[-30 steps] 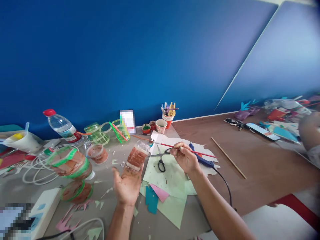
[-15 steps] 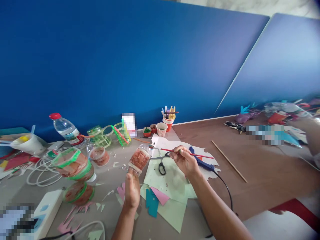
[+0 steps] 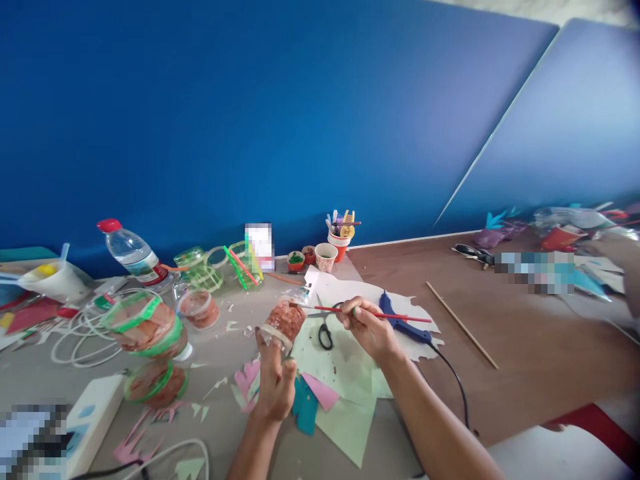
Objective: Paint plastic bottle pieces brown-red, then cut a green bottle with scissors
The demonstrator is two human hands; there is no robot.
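Note:
My left hand (image 3: 274, 380) is closed around the lower end of a cut plastic bottle piece (image 3: 285, 320) painted reddish brown, holding it tilted above the table. My right hand (image 3: 367, 327) pinches a thin red paintbrush (image 3: 385, 315), and the brush tip touches the upper side of the bottle piece. Black-handled scissors (image 3: 324, 328) lie on pale green paper (image 3: 345, 360) just under the brush. A blue glue gun (image 3: 403, 323) lies right of my right hand, its black cord running toward the table edge.
Left stand several brown-painted bottle sections with green tape (image 3: 145, 327), a water bottle (image 3: 131, 253), white cables and a power strip (image 3: 95, 417). Paint cups (image 3: 325, 257) sit by the blue wall. A wooden stick (image 3: 463, 325) lies on the brown table (image 3: 525, 347). Another person's arm (image 3: 623, 257) shows far right.
My left hand turned from an open palm under the bottle piece to a grip around its base. The brush tip moved left onto the painted surface.

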